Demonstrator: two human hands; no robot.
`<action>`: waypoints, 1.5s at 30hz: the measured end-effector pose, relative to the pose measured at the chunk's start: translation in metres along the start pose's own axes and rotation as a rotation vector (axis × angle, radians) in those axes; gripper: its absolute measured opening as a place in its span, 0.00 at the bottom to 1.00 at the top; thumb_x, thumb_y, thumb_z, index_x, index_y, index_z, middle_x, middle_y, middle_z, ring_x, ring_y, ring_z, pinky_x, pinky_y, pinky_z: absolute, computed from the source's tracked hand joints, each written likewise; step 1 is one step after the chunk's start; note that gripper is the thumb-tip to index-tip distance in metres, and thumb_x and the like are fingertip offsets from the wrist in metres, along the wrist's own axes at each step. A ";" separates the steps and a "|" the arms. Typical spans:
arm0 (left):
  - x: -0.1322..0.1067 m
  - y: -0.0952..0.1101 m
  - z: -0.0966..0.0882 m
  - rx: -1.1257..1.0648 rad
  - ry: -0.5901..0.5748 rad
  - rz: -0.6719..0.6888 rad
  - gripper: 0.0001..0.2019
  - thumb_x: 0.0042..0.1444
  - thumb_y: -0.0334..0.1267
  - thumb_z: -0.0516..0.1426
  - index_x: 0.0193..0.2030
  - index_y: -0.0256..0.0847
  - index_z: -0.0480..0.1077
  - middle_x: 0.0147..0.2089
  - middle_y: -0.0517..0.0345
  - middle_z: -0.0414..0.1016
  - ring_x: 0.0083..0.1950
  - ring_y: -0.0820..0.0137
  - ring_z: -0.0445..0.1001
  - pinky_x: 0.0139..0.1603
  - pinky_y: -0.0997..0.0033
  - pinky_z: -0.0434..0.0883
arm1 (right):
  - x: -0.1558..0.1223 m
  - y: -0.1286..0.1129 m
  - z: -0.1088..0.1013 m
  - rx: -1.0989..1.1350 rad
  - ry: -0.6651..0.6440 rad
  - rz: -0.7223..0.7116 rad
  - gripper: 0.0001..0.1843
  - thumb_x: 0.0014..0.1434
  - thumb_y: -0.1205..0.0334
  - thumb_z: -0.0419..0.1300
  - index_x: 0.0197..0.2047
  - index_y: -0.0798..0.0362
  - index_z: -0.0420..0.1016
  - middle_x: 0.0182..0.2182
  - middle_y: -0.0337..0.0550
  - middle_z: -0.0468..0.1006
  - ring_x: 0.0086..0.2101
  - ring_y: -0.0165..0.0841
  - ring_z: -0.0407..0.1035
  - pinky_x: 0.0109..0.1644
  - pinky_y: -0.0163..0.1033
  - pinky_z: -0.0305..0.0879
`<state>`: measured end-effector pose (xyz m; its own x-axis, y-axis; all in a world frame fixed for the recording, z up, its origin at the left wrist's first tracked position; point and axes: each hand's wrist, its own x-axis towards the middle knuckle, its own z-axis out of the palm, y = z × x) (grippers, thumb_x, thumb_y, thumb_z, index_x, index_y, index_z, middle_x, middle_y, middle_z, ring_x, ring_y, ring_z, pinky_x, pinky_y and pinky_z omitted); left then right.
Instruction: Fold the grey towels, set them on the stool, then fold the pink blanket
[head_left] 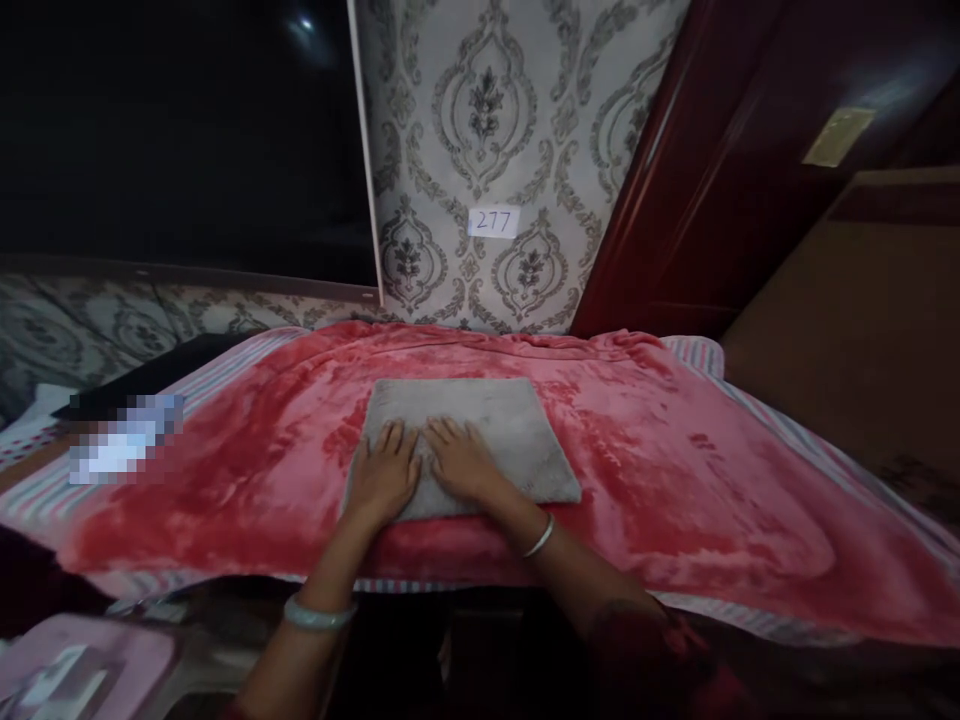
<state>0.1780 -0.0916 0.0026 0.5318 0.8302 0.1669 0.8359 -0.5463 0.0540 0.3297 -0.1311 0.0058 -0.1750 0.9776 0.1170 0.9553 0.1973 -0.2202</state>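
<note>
A grey, soft-looking rectangular cloth [502,430] lies flat on a red plush blanket [645,480]. My left hand [384,472] rests palm down on the cloth's left edge, fingers stretched out. Just to its right, my right hand [459,460] presses flat on the cloth with its fingers spread. Neither hand grips anything. A pale bangle [319,615] circles my left wrist, and a thin silver bracelet [540,537] is on my right. The cloth under my palms is hidden.
Beneath the blanket shows a striped sheet [694,352]. A large dark screen [180,140] stands at the back left, and a dark red wooden door or panel [697,150] at the right. A paper marked 277 [493,221] is on the patterned wall. A pink stool-like object [82,660] sits lower left.
</note>
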 end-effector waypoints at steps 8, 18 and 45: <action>-0.001 -0.007 0.009 0.042 -0.012 0.017 0.27 0.67 0.40 0.45 0.71 0.37 0.60 0.74 0.43 0.53 0.75 0.53 0.52 0.72 0.40 0.53 | -0.049 0.079 -0.006 -0.011 0.008 0.395 0.38 0.69 0.46 0.46 0.75 0.58 0.48 0.74 0.49 0.42 0.72 0.45 0.35 0.72 0.57 0.36; 0.000 -0.008 0.013 0.000 0.029 0.018 0.26 0.66 0.39 0.46 0.70 0.37 0.61 0.74 0.41 0.54 0.75 0.52 0.52 0.71 0.38 0.53 | -0.081 0.122 0.009 0.128 0.341 0.612 0.34 0.66 0.54 0.50 0.71 0.64 0.57 0.62 0.62 0.68 0.61 0.49 0.62 0.66 0.51 0.54; -0.002 -0.067 0.000 -1.505 0.062 -0.484 0.50 0.39 0.48 0.71 0.69 0.37 0.59 0.53 0.41 0.79 0.45 0.58 0.80 0.45 0.60 0.77 | -0.096 0.148 -0.002 1.341 0.405 0.697 0.49 0.50 0.50 0.67 0.72 0.52 0.56 0.46 0.47 0.82 0.42 0.42 0.77 0.45 0.46 0.74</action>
<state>0.1211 -0.0569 -0.0010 0.2278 0.9664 -0.1189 0.0037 0.1213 0.9926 0.4888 -0.1956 -0.0357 0.4787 0.8599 -0.1775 -0.1232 -0.1344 -0.9832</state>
